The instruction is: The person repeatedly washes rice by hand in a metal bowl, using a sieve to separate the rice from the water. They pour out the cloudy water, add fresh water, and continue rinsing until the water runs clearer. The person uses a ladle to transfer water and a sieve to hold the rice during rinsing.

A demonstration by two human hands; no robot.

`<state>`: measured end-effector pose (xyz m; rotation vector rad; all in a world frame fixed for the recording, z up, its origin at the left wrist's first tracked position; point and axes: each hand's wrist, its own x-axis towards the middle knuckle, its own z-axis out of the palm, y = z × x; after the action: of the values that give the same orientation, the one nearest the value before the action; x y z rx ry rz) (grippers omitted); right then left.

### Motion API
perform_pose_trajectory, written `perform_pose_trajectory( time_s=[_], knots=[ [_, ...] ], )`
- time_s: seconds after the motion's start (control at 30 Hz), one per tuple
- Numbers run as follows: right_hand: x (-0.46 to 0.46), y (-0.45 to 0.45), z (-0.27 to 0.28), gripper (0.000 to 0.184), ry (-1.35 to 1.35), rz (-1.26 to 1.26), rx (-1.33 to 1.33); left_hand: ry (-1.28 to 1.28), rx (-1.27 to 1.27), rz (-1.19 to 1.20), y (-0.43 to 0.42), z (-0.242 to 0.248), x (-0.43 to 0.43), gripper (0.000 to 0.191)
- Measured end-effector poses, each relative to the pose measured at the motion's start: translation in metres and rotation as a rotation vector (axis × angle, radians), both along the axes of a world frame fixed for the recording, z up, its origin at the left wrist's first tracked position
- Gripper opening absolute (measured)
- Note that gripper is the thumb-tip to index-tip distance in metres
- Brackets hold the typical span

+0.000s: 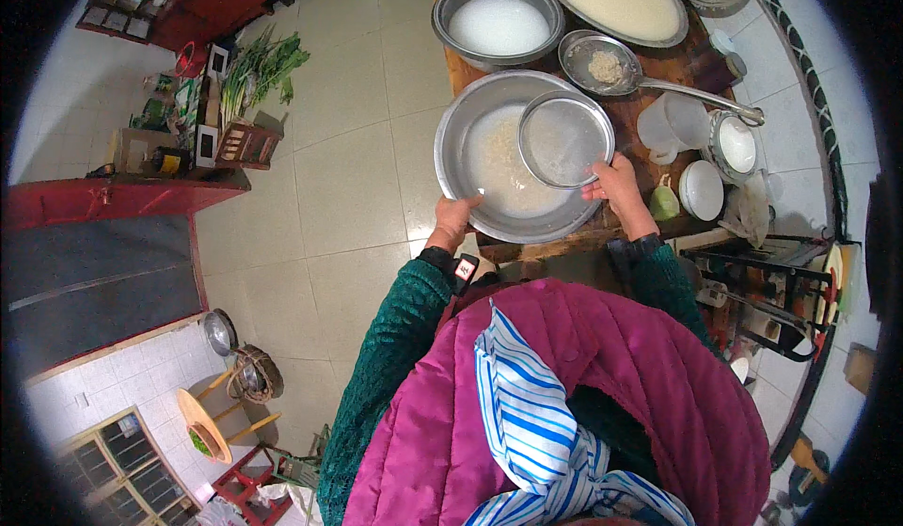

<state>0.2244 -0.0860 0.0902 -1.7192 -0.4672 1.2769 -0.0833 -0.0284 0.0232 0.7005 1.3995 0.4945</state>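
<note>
A wide metal basin (447, 146) stands before me at the edge of the wooden table. In it is cloudy, pale liquid with beige grainy matter showing in the middle. My left hand (453, 218) grips the basin's near-left rim, thumb over the edge. With my right hand (618, 186) I hold a round fine-mesh sieve (566, 138) by its near-right rim. The sieve lies over the right part of the basin, tilted a little; whether it touches the liquid I cannot tell. A thin pale film covers its mesh.
Beyond the basin are a metal pot (440, 26) of white contents and a large metal tray (681, 21) of pale-yellow liquid. A long-handled metal ladle (691, 90) holds a beige lump. Rightward stand a plastic jug (670, 122), white bowls (701, 190) and a black rack (769, 307).
</note>
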Motion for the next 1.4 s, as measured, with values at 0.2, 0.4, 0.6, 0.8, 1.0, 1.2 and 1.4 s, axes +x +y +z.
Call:
perform_pose_trajectory(
  time_s=[0.2,0.4,0.6,0.8,1.0,1.2,1.4],
  knots=[
    [0.022,-0.010,0.014,0.030,-0.042,0.025,0.035,-0.062,-0.024,-0.002,-0.004,-0.018,-0.002,0.026],
    [0.011,0.013,0.013,0.033,0.003,0.121,0.024,0.311,0.211,-0.050,-0.003,-0.025,-0.009,0.041],
    [-0.061,0.013,0.002,0.036,0.201,0.225,0.012,0.048,0.355,0.028,-0.005,0.055,-0.004,0.059],
    [-0.032,0.025,0.004,0.055,-0.076,0.721,0.136,-0.232,0.146,0.008,-0.005,0.090,0.007,0.038],
    [0.076,0.037,0.013,0.056,-1.610,1.523,0.640,-0.215,0.282,0.061,0.017,0.100,-0.007,0.035],
    [0.007,-0.015,0.010,0.065,-1.431,1.789,0.141,-0.268,0.327,0.137,0.023,0.112,-0.015,0.034],
    [-0.093,-0.029,-0.022,0.070,-0.941,1.598,-0.205,-0.323,0.334,0.108,0.028,0.115,-0.026,0.033]
  ],
)
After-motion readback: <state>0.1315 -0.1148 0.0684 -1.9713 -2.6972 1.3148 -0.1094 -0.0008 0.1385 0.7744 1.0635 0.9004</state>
